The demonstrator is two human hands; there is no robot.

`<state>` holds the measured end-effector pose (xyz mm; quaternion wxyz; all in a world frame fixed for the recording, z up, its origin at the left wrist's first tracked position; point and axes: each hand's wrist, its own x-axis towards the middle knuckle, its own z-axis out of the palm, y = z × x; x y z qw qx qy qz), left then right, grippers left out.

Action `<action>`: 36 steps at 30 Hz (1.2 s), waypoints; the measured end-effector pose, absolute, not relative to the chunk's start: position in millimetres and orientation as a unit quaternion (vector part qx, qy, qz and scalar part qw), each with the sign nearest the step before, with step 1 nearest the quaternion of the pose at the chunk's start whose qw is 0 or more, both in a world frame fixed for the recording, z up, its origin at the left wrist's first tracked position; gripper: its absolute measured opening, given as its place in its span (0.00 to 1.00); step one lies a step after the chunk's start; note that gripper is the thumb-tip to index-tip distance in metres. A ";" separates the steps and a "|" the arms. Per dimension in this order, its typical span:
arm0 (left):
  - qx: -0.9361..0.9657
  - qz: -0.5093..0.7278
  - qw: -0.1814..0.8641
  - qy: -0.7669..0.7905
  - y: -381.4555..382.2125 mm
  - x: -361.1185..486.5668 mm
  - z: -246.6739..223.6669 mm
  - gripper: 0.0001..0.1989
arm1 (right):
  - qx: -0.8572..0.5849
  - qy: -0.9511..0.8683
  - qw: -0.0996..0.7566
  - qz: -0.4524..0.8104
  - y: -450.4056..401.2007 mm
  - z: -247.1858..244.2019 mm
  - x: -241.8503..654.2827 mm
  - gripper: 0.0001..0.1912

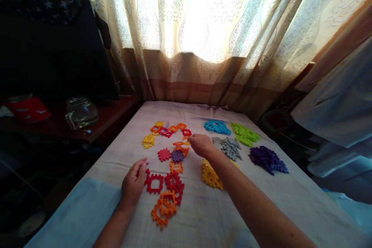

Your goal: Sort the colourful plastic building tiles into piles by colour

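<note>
My left hand rests on the bed sheet with its fingers loosely extended, beside a red square frame tile. My right hand is closed in a pinch at the right edge of the scattered interlocking plastic tiles. A yellow and orange tile is at its fingertips; what is between them is too small to make out. Just in front lie a purple tile, a pink-red tile and an orange window tile. Nearer me are a red window tile and overlapping orange tiles.
Sorted piles of yellow, grey, blue, green and dark purple tiles lie on the right. More tiles lie farther back. A glass jug stands on the left desk.
</note>
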<state>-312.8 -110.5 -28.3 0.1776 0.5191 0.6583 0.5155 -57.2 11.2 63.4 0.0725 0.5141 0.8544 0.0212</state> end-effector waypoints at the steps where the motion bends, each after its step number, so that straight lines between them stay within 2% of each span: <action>1: 0.520 0.515 0.177 0.658 -110.5 -312.9 -28.2 0.23 | 0.514 0.854 0.075 0.022 9.1 67.8 -56.5 0.17; 5: 0.528 0.510 0.181 0.654 -110.8 -313.6 -27.8 0.23 | 0.522 0.852 0.033 0.025 0.2 81.8 -51.6 0.17; 9: 0.529 0.506 0.178 0.658 -110.8 -313.6 -27.6 0.24 | 0.523 0.851 0.002 -0.044 -4.2 81.0 -39.9 0.16; 19: 0.532 0.498 0.175 0.662 -110.0 -313.7 -27.5 0.23 | 0.615 0.728 -0.245 -0.181 -15.3 54.8 40.9 0.15; 22: 0.534 0.493 0.171 0.665 -109.3 -313.9 -27.7 0.24 | 0.619 0.689 -0.294 -0.238 -31.7 48.5 75.9 0.12; 25: 0.533 0.486 0.167 0.672 -109.6 -313.5 -26.2 0.25 | 0.623 0.662 -0.291 -0.298 -51.9 43.6 97.3 0.11; 30: 0.523 0.483 0.182 0.678 -110.8 -312.9 -24.5 0.25 | 0.623 0.651 -0.236 -0.364 -74.5 40.2 110.2 0.13; 36: 0.524 0.484 0.183 0.676 -110.2 -314.1 -26.0 0.24 | 0.693 0.644 -0.268 -0.182 -72.7 41.9 115.8 0.16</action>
